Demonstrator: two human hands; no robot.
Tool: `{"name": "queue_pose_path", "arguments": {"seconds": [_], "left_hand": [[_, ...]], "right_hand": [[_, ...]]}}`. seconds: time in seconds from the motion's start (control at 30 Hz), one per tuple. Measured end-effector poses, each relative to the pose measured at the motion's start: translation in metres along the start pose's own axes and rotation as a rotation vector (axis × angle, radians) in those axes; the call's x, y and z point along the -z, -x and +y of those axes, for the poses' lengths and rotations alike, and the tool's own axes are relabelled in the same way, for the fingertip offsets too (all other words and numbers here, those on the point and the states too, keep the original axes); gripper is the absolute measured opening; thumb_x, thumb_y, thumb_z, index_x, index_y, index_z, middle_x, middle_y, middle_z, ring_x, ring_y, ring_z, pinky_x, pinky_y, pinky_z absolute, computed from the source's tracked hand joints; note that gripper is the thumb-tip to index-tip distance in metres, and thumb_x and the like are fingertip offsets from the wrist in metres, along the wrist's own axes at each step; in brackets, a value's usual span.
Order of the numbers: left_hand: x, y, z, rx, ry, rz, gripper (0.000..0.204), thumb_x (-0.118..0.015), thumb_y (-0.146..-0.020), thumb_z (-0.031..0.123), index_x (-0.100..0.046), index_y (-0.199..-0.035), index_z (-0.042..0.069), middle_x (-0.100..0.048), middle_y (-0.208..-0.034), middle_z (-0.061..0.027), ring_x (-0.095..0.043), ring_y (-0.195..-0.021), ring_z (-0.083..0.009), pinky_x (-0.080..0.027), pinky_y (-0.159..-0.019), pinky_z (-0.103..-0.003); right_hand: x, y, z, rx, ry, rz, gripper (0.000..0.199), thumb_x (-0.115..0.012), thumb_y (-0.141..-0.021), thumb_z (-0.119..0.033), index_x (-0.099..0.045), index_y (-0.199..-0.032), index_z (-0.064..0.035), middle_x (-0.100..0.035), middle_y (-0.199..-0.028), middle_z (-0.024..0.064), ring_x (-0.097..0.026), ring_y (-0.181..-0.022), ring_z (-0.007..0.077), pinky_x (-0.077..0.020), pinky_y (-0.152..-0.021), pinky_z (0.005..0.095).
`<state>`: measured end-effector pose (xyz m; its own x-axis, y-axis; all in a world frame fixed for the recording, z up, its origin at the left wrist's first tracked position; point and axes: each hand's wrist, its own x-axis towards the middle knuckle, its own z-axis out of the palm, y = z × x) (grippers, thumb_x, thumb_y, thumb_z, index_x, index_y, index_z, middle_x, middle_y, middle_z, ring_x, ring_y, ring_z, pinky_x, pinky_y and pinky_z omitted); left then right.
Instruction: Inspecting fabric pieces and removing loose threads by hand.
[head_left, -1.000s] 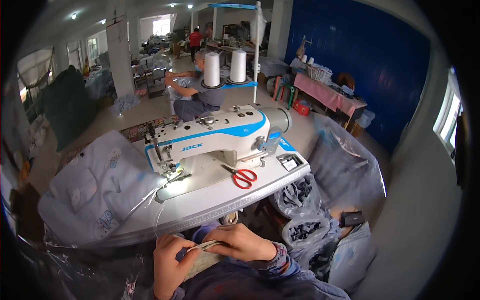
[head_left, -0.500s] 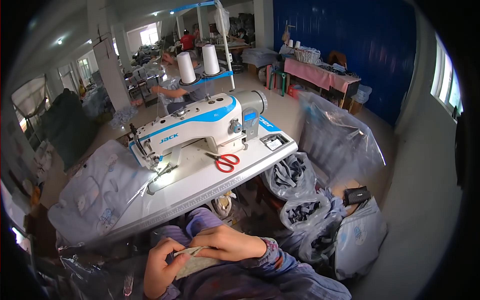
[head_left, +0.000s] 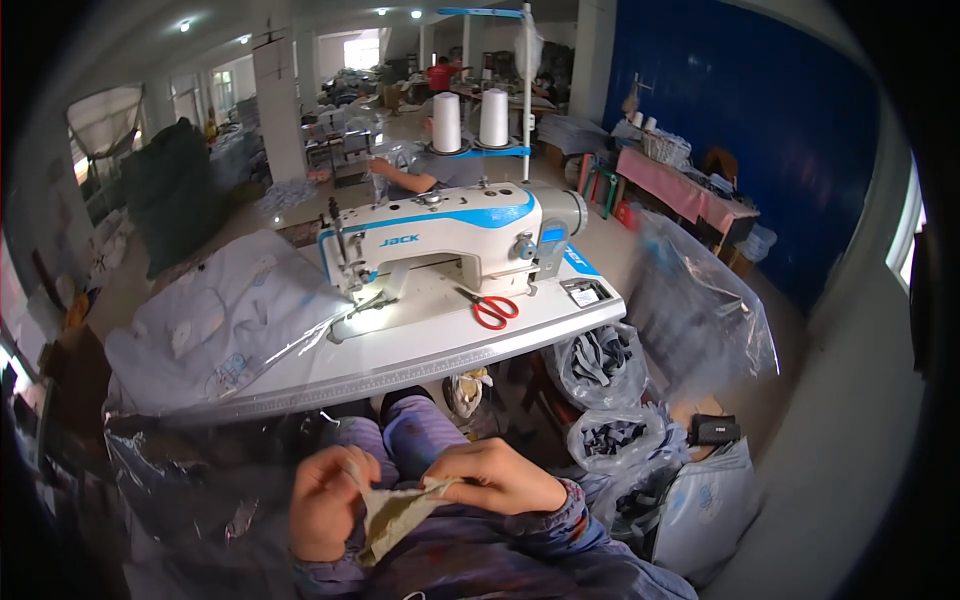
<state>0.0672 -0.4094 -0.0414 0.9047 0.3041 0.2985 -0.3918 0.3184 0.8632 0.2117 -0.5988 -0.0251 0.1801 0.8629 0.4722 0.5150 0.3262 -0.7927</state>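
Left hand (head_left: 325, 505) and right hand (head_left: 495, 478), bottom centre, fingers pinching small beige fabric piece (head_left: 392, 510). White-blue sewing machine (head_left: 450, 245), red-handled scissors (head_left: 492, 310) on white desk (head_left: 420, 345) above; clear plastic bags of dark cloth scraps (head_left: 600, 400) right.

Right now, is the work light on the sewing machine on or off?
On. A bright white glow falls on the bed under the needle end of the sewing machine, brighter than the rest of the white table.

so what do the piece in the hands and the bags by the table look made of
The piece pinched between left hand and right hand looks like thin woven cloth, matte beige: it creases softly. The bags look like clear glossy plastic film, showing dark scraps through shiny wrinkles.
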Motion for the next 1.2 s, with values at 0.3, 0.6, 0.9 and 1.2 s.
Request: {"name": "queue_pose_path", "arguments": {"seconds": [0.3,0.6,0.9,1.2], "left_hand": [[0.029,0.023,0.011,-0.285,0.465,0.374,0.017,-0.063,-0.095,0.027,-0.057,-0.101,0.013,-0.056,-0.098,0.0001,-0.05,-0.092,-0.0155,-0.039,-0.09,-0.034],[-0.001,0.038,-0.001,-0.213,0.311,0.187,0.018,-0.064,-0.093,0.005,-0.064,-0.11,0.002,-0.062,-0.102,-0.0066,-0.055,-0.087,-0.011,-0.045,-0.075,-0.029],[-0.065,0.053,0.062,-0.123,0.254,-0.279,0.014,-0.072,-0.087,0.009,-0.06,-0.089,0.001,-0.06,-0.081,-0.0156,-0.06,-0.07,-0.0224,-0.048,-0.064,-0.031],[-0.093,0.04,0.043,-0.363,0.616,-0.921,0.013,-0.067,-0.089,0.016,-0.072,-0.094,0.005,-0.06,-0.095,-0.0089,-0.053,-0.079,-0.0183,-0.04,-0.07,-0.029]], "right_hand": [[-0.009,0.008,-0.031,-0.215,0.16,0.185,0.013,-0.067,-0.089,-0.004,-0.068,-0.098,0.0044,-0.07,-0.085,0.0103,-0.064,-0.077,0.0106,-0.05,-0.071,0.0266],[0.001,0.027,-0.016,-0.311,0.106,0.363,0.013,-0.067,-0.09,-0.007,-0.066,-0.1,0.0031,-0.067,-0.084,0.0017,-0.058,-0.079,0.0053,-0.0458,-0.071,0.0215],[0.003,0.022,-0.008,-0.369,0.055,0.48,0.012,-0.067,-0.09,-0.005,-0.065,-0.099,0.0023,-0.067,-0.086,0.0008,-0.057,-0.078,0.0053,-0.0457,-0.071,0.0207],[-0.009,0.013,-0.016,-0.351,0.02,0.459,0.013,-0.069,-0.09,-0.007,-0.065,-0.098,0.0022,-0.065,-0.081,-0.001,-0.054,-0.075,0.0034,-0.0435,-0.067,0.02]]}}
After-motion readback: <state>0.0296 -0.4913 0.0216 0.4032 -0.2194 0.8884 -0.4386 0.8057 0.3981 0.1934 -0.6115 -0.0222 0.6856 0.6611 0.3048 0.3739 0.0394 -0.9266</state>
